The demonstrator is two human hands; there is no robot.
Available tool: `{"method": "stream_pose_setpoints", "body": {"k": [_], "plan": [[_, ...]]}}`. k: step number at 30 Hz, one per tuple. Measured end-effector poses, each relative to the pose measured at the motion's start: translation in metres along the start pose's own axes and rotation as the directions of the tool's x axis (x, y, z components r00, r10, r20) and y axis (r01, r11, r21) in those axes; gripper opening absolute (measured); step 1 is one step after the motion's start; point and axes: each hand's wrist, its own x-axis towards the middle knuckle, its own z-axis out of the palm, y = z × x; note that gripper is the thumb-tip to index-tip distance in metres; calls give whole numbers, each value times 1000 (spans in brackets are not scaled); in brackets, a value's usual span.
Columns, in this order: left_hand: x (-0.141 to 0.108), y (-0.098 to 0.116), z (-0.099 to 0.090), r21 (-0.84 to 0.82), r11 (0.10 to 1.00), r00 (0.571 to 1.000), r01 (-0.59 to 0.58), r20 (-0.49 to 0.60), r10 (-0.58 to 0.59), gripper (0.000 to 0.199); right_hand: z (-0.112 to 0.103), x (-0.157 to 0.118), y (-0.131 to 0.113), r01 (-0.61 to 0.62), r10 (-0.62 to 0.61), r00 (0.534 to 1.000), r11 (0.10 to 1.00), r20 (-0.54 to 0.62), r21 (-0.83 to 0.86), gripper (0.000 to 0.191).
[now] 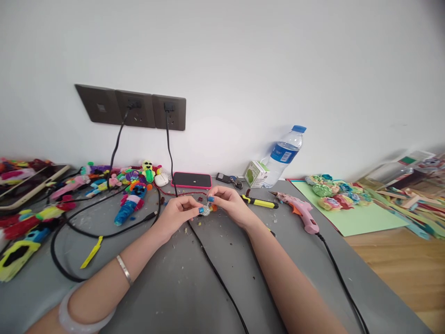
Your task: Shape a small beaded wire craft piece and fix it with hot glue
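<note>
My left hand (180,213) pinches a small clear, glittery piece (206,210) between thumb and finger. Close against it, my right hand (226,203) is closed with thumb and fingertips together, but what lies between them is too small to make out. A bit of orange and yellow (213,208) shows just beside the glittery piece; I cannot tell whether it is attached. Behind the hands lies a phone with a pink edge (192,180). Pliers with yellow and black handles (260,202) rest right of my right hand, partly hidden by it.
A pink glue gun (301,211) trails its cord at the right. A water bottle (285,155) leans on the wall beside a small box (255,174). Colourful fuzzy figures (130,204) and looped black cable (74,225) cover the left. Paper flowers (335,192) sit on green paper (368,220).
</note>
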Motion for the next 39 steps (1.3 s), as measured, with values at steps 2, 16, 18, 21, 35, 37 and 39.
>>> {"method": "stream_pose_setpoints", "body": {"k": [2,16,18,21,35,37,39], "plan": [[0,-1,0,1,1000,1000,0,10,0,13,0,-1,-1,-6,6,1000,1000,10,5,27],[-2,3,1,-4,1000,1000,-7,0,7,15,2,-1,-4,-18,18,1000,1000,7,-15,28],[-2,2,1,-13,1000,1000,-5,-3,5,16,2,-1,-4,-18,18,1000,1000,7,-16,27],[-1,0,0,-37,999,1000,3,-10,-3,16,2,0,-3,-14,14,1000,1000,6,-11,27],[1,-1,0,-1,1000,1000,4,2,-4,16,3,-1,-3,-14,16,999,998,31,-59,27],[1,-3,0,7,1000,1000,7,12,-7,16,3,-1,-2,-16,18,999,998,32,-60,28],[2,-4,-1,-7,1000,1000,18,16,-18,18,2,0,-2,-17,19,999,998,33,-59,28]]}}
